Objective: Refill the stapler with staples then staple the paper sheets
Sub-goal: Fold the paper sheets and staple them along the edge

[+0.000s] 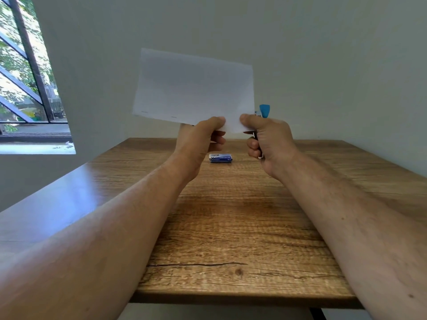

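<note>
The left hand (pixel 201 137) pinches the paper sheets (pixel 194 88) aloft; the right hand (pixel 268 144) grips the stapler (pixel 264 111) at their corner. Uneven edges or a loosened grip could skew the staple.

No legible text anywhere. Small blue-and-white cardboard staple box (pixel 220 157) on the wooden desk (pixel 231 227): printed lettering and a graphic on its face, too small and blurred to read. White paper sheets (pixel 194 88): two faint short marks near the lower edge, not readable. No brand or number made out on either.
</note>
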